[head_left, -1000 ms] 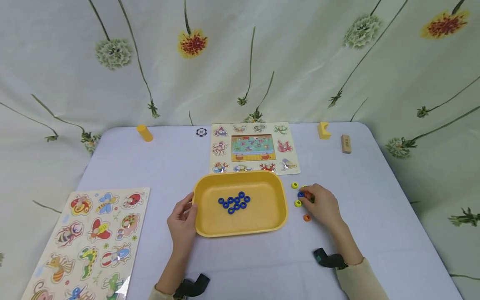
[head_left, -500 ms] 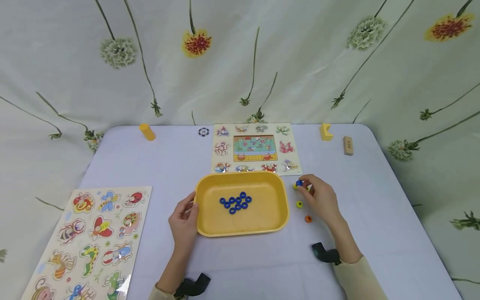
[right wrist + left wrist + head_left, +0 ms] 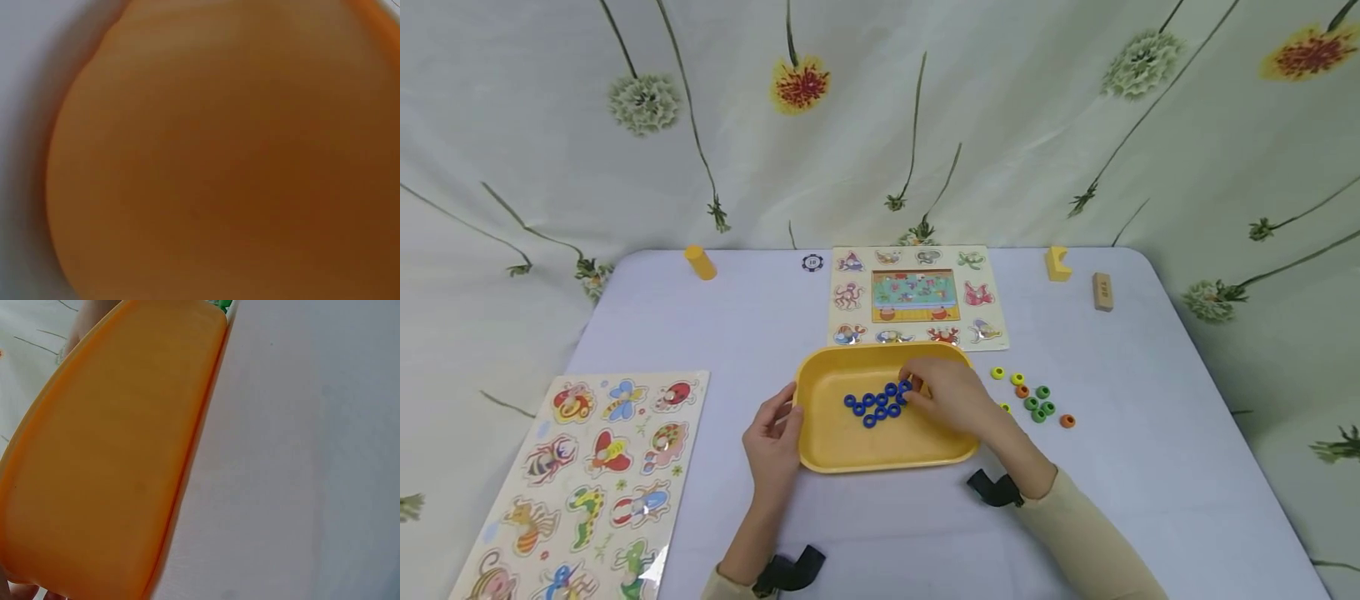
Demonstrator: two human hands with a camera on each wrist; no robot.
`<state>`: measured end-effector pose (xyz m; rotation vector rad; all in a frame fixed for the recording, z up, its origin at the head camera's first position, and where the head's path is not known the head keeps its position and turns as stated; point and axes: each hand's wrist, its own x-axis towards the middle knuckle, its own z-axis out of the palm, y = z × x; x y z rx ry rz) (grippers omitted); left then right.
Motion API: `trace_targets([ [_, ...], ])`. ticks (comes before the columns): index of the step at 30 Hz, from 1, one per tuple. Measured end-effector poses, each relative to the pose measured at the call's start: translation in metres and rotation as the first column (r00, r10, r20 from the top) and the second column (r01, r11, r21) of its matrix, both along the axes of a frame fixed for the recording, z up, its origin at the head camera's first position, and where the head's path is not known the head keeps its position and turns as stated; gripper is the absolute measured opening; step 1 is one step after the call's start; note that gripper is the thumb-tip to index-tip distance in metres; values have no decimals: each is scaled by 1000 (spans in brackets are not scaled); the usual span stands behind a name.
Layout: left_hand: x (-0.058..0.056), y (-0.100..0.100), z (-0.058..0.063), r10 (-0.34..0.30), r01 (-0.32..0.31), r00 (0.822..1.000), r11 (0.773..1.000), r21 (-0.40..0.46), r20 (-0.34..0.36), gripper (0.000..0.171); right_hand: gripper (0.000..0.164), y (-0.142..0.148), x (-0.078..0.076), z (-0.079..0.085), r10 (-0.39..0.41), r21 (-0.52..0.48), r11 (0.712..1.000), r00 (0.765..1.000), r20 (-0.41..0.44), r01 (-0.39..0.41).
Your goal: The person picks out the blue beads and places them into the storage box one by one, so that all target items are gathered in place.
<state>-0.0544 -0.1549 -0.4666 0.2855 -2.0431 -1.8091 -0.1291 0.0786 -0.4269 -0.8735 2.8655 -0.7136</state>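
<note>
A shallow yellow tray (image 3: 842,454) lies on the white-covered table, with several blue ring beads (image 3: 869,400) grouped in its middle. At the tray's left end, my left hand (image 3: 773,442) grips the rim, thumb toward the front and fingers behind. My right hand (image 3: 951,396) reaches over the right half of the tray and pinches a blue bead (image 3: 906,386) at its fingertips, close beside the other blue ones. The left wrist view is filled largely by the tray's outer wall (image 3: 119,444). Blurred tray wall (image 3: 212,144) takes up most of the right wrist view; no bead shows there.
Right of the tray lie loose green beads (image 3: 1039,415), orange beads (image 3: 1067,422) and yellow beads (image 3: 997,372). A sea-animal puzzle board (image 3: 992,300) sits behind it, an insect puzzle board (image 3: 602,492) at left. Small blocks (image 3: 1102,292) stand along the back.
My right hand picked a blue bead from the loose beads, lifted it, and moved left over the tray with it. The left hand keeps its hold on the rim.
</note>
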Motion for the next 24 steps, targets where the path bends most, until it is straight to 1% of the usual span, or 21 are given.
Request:
trace_targets([
  [2,-1,2,1,1,-1,1000,1000,4,6,30,16,-5,-2,-4,38,49,998,999,5,-38],
  [4,-1,3,1,0,0,1000,1000,9,10,30,16,-9,-4,-9,63,76,995,998,15,-64],
  [8,-2,5,2,-6,6,1000,1000,12,22,30,13,-14,-5,-16,77,138,987,997,26,-80],
  [11,-1,6,2,-11,10,999,1000,9,33,30,13,-16,-4,-19,74,158,984,997,23,-77],
  [14,-1,6,3,-11,11,999,1000,7,34,30,14,-15,-3,-19,69,145,987,997,21,-71],
  [18,-1,5,0,-9,9,1000,1000,10,11,30,17,-12,-1,-17,60,105,993,998,24,-62],
  [21,-3,2,-7,-10,10,1000,1000,11,1,31,19,-8,3,-12,36,60,997,999,23,-37],
  [23,-3,-1,-14,-10,10,1000,1000,-2,13,31,21,-3,6,-8,14,27,1000,1000,21,-14],
  [24,-3,-3,-17,-11,12,1000,1000,-11,28,31,21,0,8,-7,0,10,1000,1000,6,0],
])
